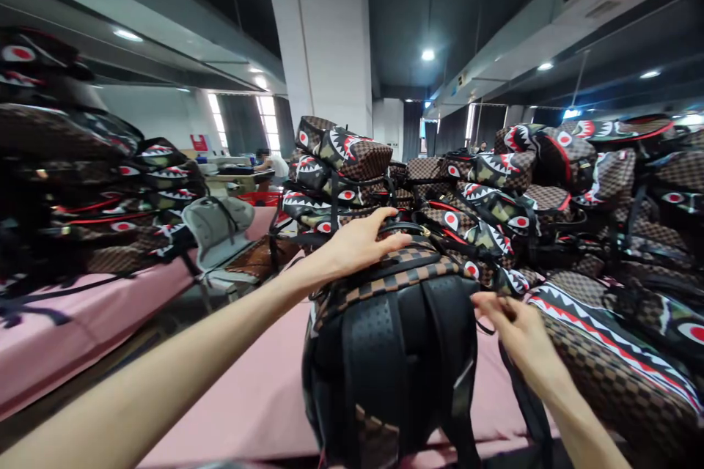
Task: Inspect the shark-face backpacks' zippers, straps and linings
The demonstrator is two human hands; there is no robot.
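A backpack (379, 337) stands upright on the pink-covered table, its black padded back and shoulder straps facing me. Brown checkered material runs across its top. My left hand (360, 242) grips this top from the left, thumb on the near side and fingers over the far side, beside the black top handle (412, 228). At the backpack's upper right edge, my right hand (514, 326) has its fingers pinched together, slightly blurred. A thin black loop hangs just below these fingertips; what they hold is too small to make out. A loose black strap (525, 399) hangs below my right hand.
Stacked checkered and camouflage bags with shark-mouth prints (341, 154) rise behind the backpack. More bags (616, 337) crowd the right side. Another bag pile (110, 190) stands on a pink table (104, 322) at left, near a grey chair (217, 234). A pillar (324, 29) rises behind.
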